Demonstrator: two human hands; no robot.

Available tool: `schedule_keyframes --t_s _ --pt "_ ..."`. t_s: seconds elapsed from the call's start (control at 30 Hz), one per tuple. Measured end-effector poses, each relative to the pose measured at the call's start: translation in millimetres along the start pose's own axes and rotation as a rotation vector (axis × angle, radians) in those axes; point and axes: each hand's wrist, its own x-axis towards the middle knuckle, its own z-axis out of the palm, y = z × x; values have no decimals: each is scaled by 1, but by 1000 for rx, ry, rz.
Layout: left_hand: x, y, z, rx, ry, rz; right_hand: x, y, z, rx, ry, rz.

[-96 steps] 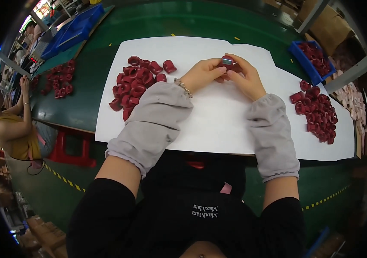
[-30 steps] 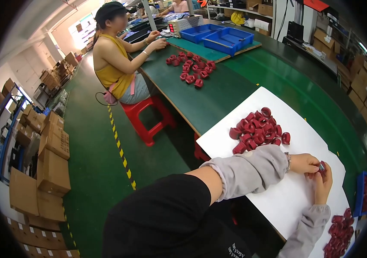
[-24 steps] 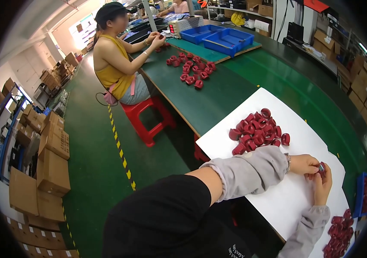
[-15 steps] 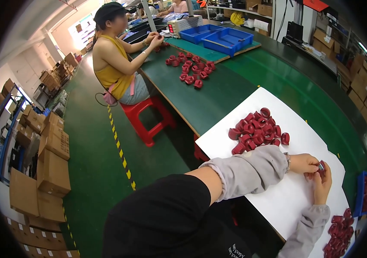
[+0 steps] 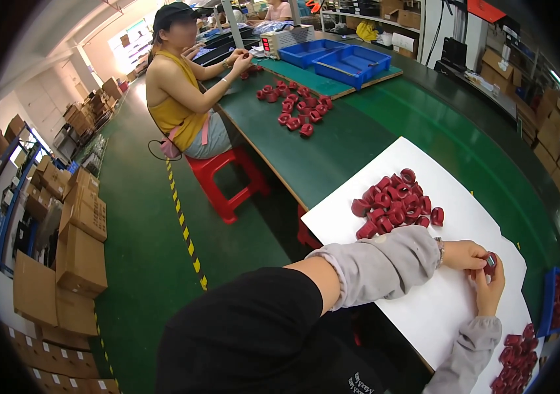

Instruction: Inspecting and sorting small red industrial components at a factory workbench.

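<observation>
Standing in stacks at the far left, cardboard boxes (image 5: 83, 230) line the floor (image 5: 137, 276), with yellow-and-black tape (image 5: 180, 217) to their right. Next to the tape a co-worker in a yellow top (image 5: 178, 98) sits on a red stool (image 5: 224, 180) at the near edge of your table (image 5: 332, 151), both hands raised together around a small dark red object. Just right of that person, a loose group of dark red rings (image 5: 299, 108) lies between the near edge and the board (image 5: 324, 85) that carries two blue trays (image 5: 352, 64).

Farther right, a white sheet (image 5: 417, 322) covers your part of the table as far as the near edge. You have a heaped pile of rings (image 5: 391, 203) close to the sheet's left edge, beyond your grey sleeve. Your left hand (image 5: 461, 254) is closed to a pinch, fingertips and thumb on one red ring (image 5: 490, 264) with a small silvery face. Your right hand (image 5: 490, 292) is curled around the same ring from the other side, so both have hold of it, above the sheet near its far edge. At the sheet's right end lies a second pile (image 5: 515, 361), and just beyond it stands a blue bin (image 5: 545, 308) with more red pieces inside.
</observation>
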Motion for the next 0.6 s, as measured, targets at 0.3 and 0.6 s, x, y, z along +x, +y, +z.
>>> schedule_keyframes --t_s 0.3,0.6 --pt "-2 1 0 28 21 -10 0 -13 4 82 -52 57" --pt "-2 3 -2 88 27 3 1 -9 5 141 -58 41"
